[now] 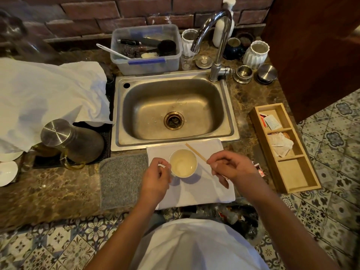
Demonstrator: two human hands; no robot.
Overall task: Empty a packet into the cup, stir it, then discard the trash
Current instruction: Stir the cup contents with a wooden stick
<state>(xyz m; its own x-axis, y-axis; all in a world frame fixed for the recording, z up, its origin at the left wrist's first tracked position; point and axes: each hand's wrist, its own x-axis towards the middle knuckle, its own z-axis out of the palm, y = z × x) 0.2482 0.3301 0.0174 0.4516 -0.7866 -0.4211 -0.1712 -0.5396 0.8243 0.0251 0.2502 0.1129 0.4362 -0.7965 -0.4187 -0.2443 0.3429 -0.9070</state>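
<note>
A white paper cup [183, 162] with pale liquid stands on a white cloth [206, 191] at the counter's front edge. My left hand [155, 178] pinches the cup's left rim and wall. A thin wooden stirrer [195, 152] lies slanted above the cup's right side, its near end pinched in my right hand [229, 168]. A red and white packet [260, 170] lies on the counter just right of my right wrist, partly hidden by it.
A steel sink [175, 112] with a tap [218, 45] lies behind the cup. A wooden tray [284, 147] of packets sits at the right, a grey pad [122, 178] at the left, a metal-lidded jug [72, 141] beyond it. A dark trash bag [241, 219] sits below the counter.
</note>
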